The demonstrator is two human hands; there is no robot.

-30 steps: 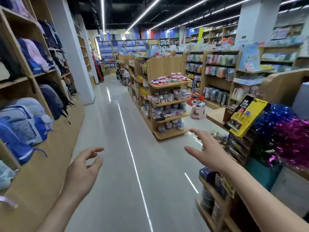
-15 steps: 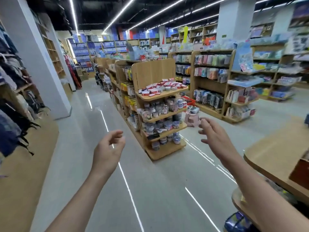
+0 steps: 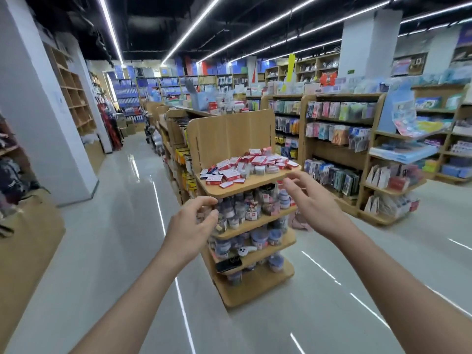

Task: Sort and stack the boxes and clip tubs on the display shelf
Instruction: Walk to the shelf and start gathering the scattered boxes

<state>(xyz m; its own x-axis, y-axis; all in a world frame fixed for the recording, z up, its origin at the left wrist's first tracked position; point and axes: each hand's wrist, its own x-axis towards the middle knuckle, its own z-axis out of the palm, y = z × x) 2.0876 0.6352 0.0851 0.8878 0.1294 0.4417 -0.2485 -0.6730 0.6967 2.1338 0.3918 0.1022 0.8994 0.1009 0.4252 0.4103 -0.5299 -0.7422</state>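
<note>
Left hand (image 3: 190,226) loosely curled, right hand (image 3: 310,203) spread, both empty before shelf (image 3: 224,191); boxes (image 3: 245,166) lie flat on top, long axes mixed.

Lit from above by long white strip lights (image 3: 194,24) running across a black ceiling (image 3: 150,26). Floored in pale, glossy tile (image 3: 122,226), throwing back the lights as bright streaks. Flanked on the left by a broad white pillar (image 3: 33,118), with a wooden rack of open cubbies (image 3: 74,93) just behind it and dark backpacks (image 3: 12,180) hung above a low wooden platform (image 3: 28,241) at the near edge. Lined on the right with tall wooden shelves (image 3: 339,123) packed with coloured packets and cards, and backed by a second white pillar (image 3: 365,44). Closed off at the far end by shelving full of blue folders (image 3: 127,95).
</note>
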